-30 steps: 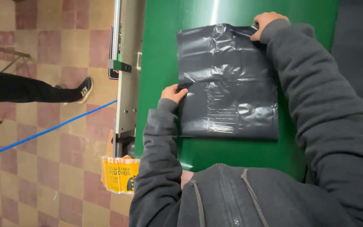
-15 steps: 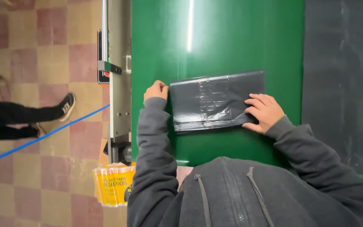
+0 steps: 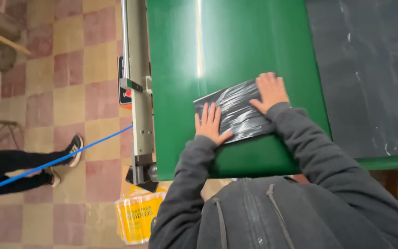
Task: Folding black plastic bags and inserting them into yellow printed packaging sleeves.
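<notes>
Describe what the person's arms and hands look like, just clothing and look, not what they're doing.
Both arms are covered to the wrist by long dark grey fabric sleeves of a zip-front hooded top with two drawstrings. The left hand and right hand are bare: no gloves, rings, watch or markings visible. The sleeve cuffs are plain, loosely creased.

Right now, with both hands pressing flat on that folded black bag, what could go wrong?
The folded black plastic bag looks shiny and slick, so it might spring open or slide on the smooth green table if the left hand or right hand lifts. It also lies close to the table's near edge and could slip off.
</notes>
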